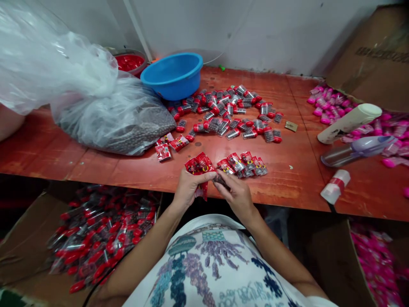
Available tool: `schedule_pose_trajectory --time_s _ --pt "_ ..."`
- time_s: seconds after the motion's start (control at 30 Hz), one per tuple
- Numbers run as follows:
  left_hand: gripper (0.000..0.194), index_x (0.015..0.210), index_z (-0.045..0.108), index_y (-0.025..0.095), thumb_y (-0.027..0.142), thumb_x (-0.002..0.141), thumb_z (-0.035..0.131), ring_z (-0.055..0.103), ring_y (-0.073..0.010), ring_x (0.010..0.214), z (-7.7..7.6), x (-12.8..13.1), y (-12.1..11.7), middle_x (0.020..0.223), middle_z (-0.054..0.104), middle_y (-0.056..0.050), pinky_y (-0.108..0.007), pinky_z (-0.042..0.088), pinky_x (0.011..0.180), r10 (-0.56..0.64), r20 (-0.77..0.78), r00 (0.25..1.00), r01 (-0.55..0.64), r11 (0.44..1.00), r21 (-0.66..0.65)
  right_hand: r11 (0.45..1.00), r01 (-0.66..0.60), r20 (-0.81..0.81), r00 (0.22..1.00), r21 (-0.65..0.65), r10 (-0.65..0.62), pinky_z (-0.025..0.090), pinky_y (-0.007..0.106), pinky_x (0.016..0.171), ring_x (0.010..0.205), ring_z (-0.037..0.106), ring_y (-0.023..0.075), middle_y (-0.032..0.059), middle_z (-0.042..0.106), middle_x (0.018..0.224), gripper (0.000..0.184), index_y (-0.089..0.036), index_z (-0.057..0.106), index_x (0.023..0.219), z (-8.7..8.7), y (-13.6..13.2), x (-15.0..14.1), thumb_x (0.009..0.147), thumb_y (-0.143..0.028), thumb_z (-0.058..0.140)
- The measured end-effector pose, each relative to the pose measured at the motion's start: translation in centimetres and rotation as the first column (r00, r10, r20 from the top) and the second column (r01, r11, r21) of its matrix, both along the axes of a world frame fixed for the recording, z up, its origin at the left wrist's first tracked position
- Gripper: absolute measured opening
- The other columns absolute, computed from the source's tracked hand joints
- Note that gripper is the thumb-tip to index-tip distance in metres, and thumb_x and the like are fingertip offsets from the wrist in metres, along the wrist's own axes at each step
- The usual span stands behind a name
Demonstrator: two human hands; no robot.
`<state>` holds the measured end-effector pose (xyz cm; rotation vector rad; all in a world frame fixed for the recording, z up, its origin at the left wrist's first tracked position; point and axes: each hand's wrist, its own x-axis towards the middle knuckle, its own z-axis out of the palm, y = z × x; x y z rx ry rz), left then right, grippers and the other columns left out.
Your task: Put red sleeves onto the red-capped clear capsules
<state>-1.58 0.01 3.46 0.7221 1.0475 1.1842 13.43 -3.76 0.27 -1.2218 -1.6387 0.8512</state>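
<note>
My left hand (188, 189) is closed around several red printed packets (200, 165) at the table's front edge. Just right of it, my right hand (238, 196) has its thumb and fingers pinched together on a small dark item (221, 179), mostly hidden by the fingers. It meets the packets' right side. Behind the right hand lies a row of red packets with clear lower parts (245, 164). Three or so red packets (163, 152) rest to the left. Farther back, small clear containers with red caps and dark contents (223, 111) are spread in a loose pile.
A plastic bag of dark beads (118, 123) and a blue basin (174, 76) stand left on the red table (287, 183). At right are a white tumbler (348, 123), a purple-lidded bottle (354, 151) and pink containers (332, 102). Below left, a cardboard box (24, 238) holds red-capped containers.
</note>
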Motion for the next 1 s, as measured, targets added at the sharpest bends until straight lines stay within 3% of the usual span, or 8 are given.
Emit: schedule_pose_trajectory --time_s 0.1,0.27,0.47,0.63,0.77,0.87,1.0 --pt "0.024 0.067 0.065 0.014 0.014 0.052 0.084 0.058 -0.0104 0.057 -0.3 0.1 0.0 0.063 0.065 0.003 -0.024 0.051 0.064 0.049 0.011 0.999 -0.049 0.999 0.010 1.000 -0.003 -0.010 1.000 -0.009 0.003 0.050 0.033 0.086 0.096 0.065 0.0205 0.0071 0.069 0.109 0.036 -0.024 0.061 0.125 0.0 -0.1 -0.3 0.090 -0.028 0.057" --pt "0.030 0.073 0.067 0.014 0.012 0.050 0.085 0.062 -0.0116 0.065 -0.2 -0.4 0.0 0.073 0.069 0.001 -0.024 0.052 0.069 -0.002 0.015 1.000 0.002 1.000 0.023 0.975 -0.046 -0.218 0.976 -0.217 -0.002 0.053 0.027 0.071 0.078 0.066 0.0164 0.0017 0.071 0.093 0.030 -0.022 0.064 0.114 -0.2 -0.2 -0.6 0.089 -0.035 0.057" --pt "0.025 0.066 0.065 0.013 0.014 0.050 0.085 0.061 -0.0124 0.061 -0.2 0.2 -0.1 0.066 0.067 0.000 -0.025 0.052 0.066 0.008 -0.034 0.999 -0.008 1.000 -0.010 0.992 0.078 -0.066 0.994 -0.099 -0.084 0.050 0.032 0.082 0.091 0.065 0.0199 0.0052 0.070 0.103 0.029 -0.024 0.063 0.113 -0.7 -0.2 -0.8 0.085 -0.032 0.062" --pt "0.028 0.074 0.068 0.012 0.016 0.051 0.085 0.062 -0.0136 0.062 -0.5 0.6 -0.3 0.070 0.070 -0.002 -0.025 0.052 0.064 -0.074 -0.036 0.997 0.072 0.997 -0.040 0.972 0.023 -0.352 0.930 -0.235 -0.107 0.051 0.027 0.066 0.072 0.062 0.0151 -0.0004 0.066 0.084 0.047 -0.027 0.047 0.130 -1.6 0.1 -1.2 0.086 -0.033 0.061" --pt "0.040 0.091 0.069 0.013 0.020 0.055 0.084 0.056 -0.0092 0.051 -0.6 -0.1 -0.3 0.073 0.069 -0.001 -0.018 0.043 0.044 -0.009 -0.047 0.999 0.007 0.999 -0.042 0.959 -0.041 -0.391 0.917 -0.280 -0.075 0.053 0.028 0.070 0.084 0.062 0.0166 0.0022 0.066 0.103 0.044 -0.028 0.055 0.127 -1.4 0.5 -0.5 0.085 -0.035 0.062" --pt "0.055 0.107 0.066 0.016 0.020 0.055 0.085 0.050 -0.0067 0.046 -0.6 -0.6 -0.1 0.073 0.068 0.002 -0.017 0.037 0.037 0.047 -0.059 0.997 -0.050 0.997 -0.052 0.936 -0.165 -0.369 0.929 -0.310 0.042 0.053 0.030 0.080 0.099 0.061 0.0190 0.0026 0.064 0.118 0.048 -0.030 0.053 0.132 -0.8 0.5 0.4 0.085 -0.031 0.062" --pt "0.034 0.086 0.069 0.012 0.023 0.057 0.084 0.043 -0.0044 0.039 -0.9 -0.7 0.0 0.060 0.062 0.003 -0.017 0.034 0.036 0.010 -0.098 0.995 -0.019 0.996 -0.083 0.903 -0.243 -0.403 0.911 -0.355 0.087 0.054 0.027 0.070 0.088 0.062 0.0162 0.0021 0.061 0.124 0.056 -0.033 0.046 0.138 -0.6 0.5 0.8 0.084 -0.029 0.061"
